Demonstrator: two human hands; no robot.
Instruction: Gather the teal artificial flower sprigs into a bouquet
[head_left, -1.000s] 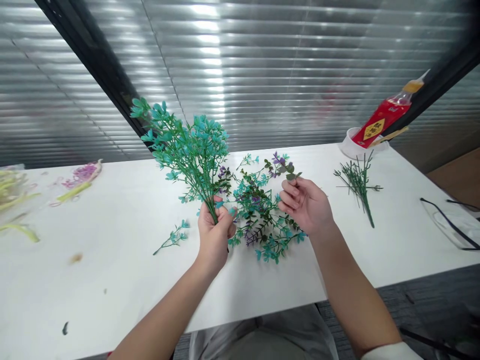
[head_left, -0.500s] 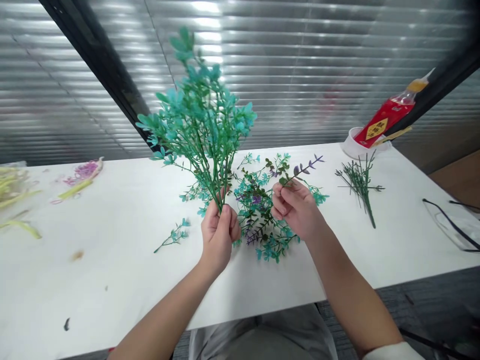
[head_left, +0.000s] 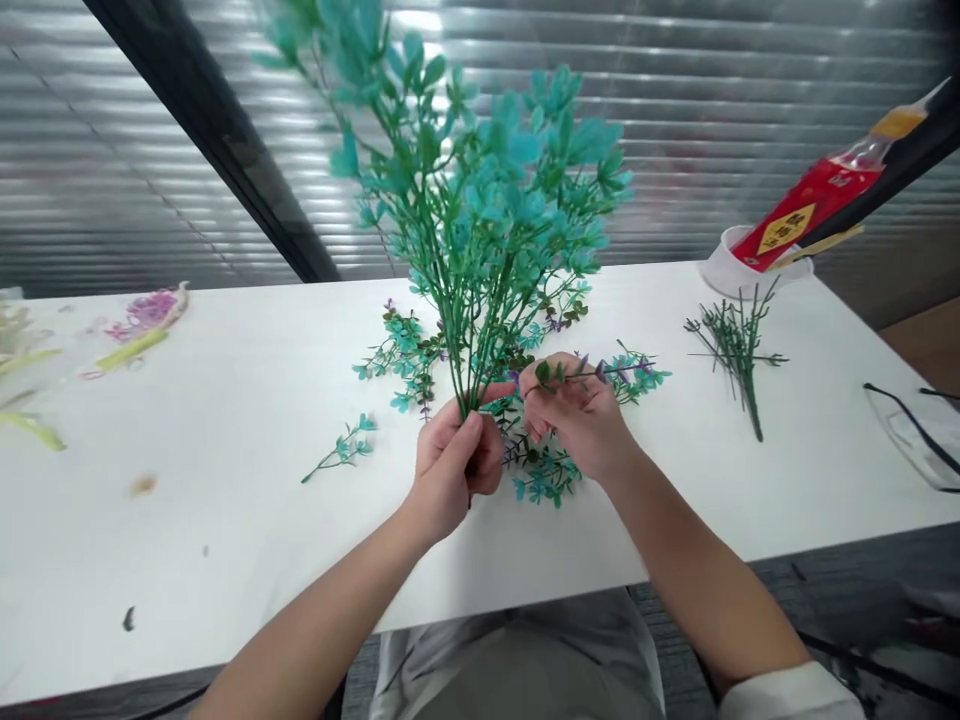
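Note:
My left hand (head_left: 459, 462) is closed around the lower stems of a bunch of artificial teal-green plant sprigs (head_left: 480, 220), which fans out upward above the table. My right hand (head_left: 574, 415) pinches a single purple-leaved sprig (head_left: 600, 372) that points to the right, close beside the left hand. Under and behind both hands lies a loose pile of teal and purple sprigs (head_left: 547, 478), partly hidden by the hands and the bunch. One separate teal sprig (head_left: 341, 450) rests on the table to the left.
A bare green stem cluster (head_left: 739, 360) lies on the white table (head_left: 247, 400) at the right. Behind it a red-labelled bottle (head_left: 810, 205) leans in a clear plastic tub (head_left: 724, 270). Glasses (head_left: 919, 435) sit at the right edge; pink and yellow scraps (head_left: 142, 325) lie left.
The bunch in my left hand has come closer and tilted rightward. My right hand has moved left toward it, and its purple sprig now lies nearly level. The view has shifted slightly.

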